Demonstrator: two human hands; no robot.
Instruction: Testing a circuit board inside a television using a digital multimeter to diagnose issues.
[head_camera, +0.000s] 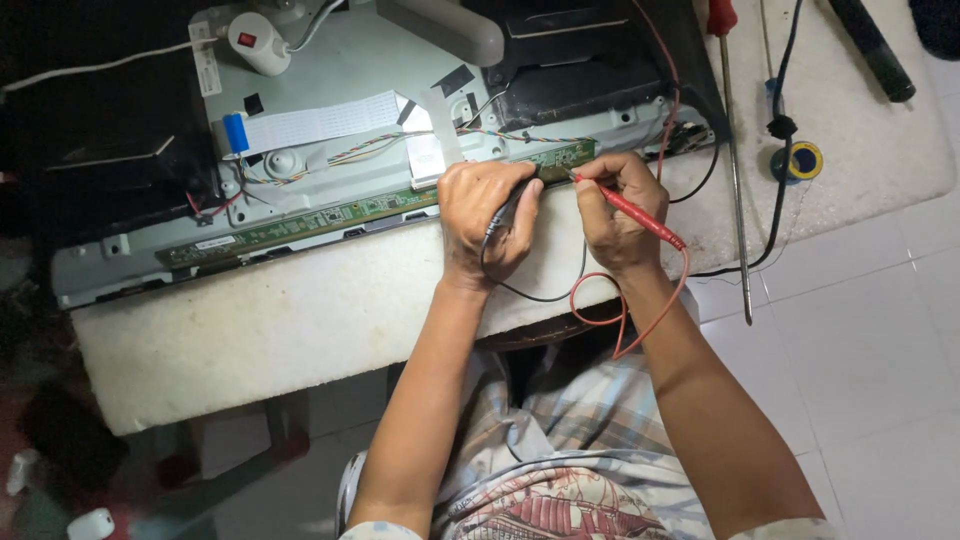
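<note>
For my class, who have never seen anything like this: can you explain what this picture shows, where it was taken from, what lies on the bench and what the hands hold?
The one picture comes from a camera on the person's head, looking down at their two bare hands. On the white padded bench lies an opened flat appliance with a long green circuit strip along its edge. The left hand has a black test probe in its grip, the right hand a red test probe; both tips meet the strip. A long screwdriver and a tape roll lie to the right.
</note>
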